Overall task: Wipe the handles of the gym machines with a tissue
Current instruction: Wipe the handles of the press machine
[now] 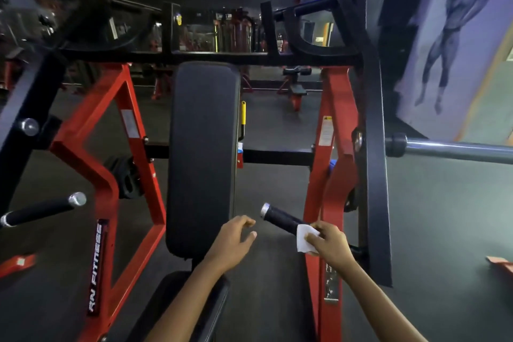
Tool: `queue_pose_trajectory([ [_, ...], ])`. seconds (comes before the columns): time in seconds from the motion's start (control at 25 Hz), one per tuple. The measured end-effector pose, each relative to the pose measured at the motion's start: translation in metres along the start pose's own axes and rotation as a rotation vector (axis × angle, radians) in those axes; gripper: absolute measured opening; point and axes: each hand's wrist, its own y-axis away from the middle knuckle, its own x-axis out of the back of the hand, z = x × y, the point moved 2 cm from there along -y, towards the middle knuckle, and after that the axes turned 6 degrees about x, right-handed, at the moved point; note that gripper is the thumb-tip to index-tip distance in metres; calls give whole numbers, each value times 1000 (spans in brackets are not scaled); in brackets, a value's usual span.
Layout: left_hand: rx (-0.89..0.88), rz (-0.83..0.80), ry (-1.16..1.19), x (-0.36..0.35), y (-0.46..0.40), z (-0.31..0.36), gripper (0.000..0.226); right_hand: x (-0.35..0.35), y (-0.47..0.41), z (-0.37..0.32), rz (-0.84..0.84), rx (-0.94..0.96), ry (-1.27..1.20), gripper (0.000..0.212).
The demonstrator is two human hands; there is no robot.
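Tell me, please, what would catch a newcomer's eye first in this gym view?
Probably the white tissue that the right hand presses around the black handle at lower right. Next, the red machine frame flanking the tall black back pad in the centre, with the left hand hovering empty below it.

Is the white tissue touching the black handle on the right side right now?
Touching. The head view shows the right hand pressing the tissue against the right handle.
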Motion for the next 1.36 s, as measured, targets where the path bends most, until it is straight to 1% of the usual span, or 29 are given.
queue_pose_trajectory([
  [0.08, -40, -21, -23, 8, -13, -3, 27, -8, -11, 3, 51, 20, -5, 11],
  [0.16, -58, -8, -38, 20, -27, -14, 27, -17, -18, 5, 55, 20, -13, 11],
  [0.28, -30, 24, -39, 40, -55, -41, 23, -24, -24, 4, 82, 14, -18, 10],
  [0.36, 9, 25, -28, 45, -75, -57, 21, -21, -23, 6, 114, 15, -17, 15],
  [0.44, 6, 3, -29, 43, -96, -65, 22, -14, -23, 9, 156, -6, -31, 18],
  [0.56, -58, -53, -19, 35, -128, -65, 25, -5, -24, 10, 297, -50, -33, 13],
  [0.72, -194, -110, -14, 37, -167, -69, 28, -7, -17, 5, 527, -69, 147, 11],
  [0.84, -257, -108, -37, 51, -201, -88, 31, -18, -14, -3, 591, -81, 262, 10],
  [1.04, -309, -102, -126, 70, -247, -125, 39, -25, 1, -18, 769, -63, 406, 14],
  [1.12, -319, -100, -182, 72, -264, -138, 45, -28, 4, -16, 780, -154, 480, 10],
  [1.2, -315, -87, -236, 71, -278, -151, 51, -37, 4, -10, 734, -224, 549, 9],
  [1.36, -316, -54, -308, 64, -295, -171, 61, -54, -11, -3, 620, -214, 627, 24],
])
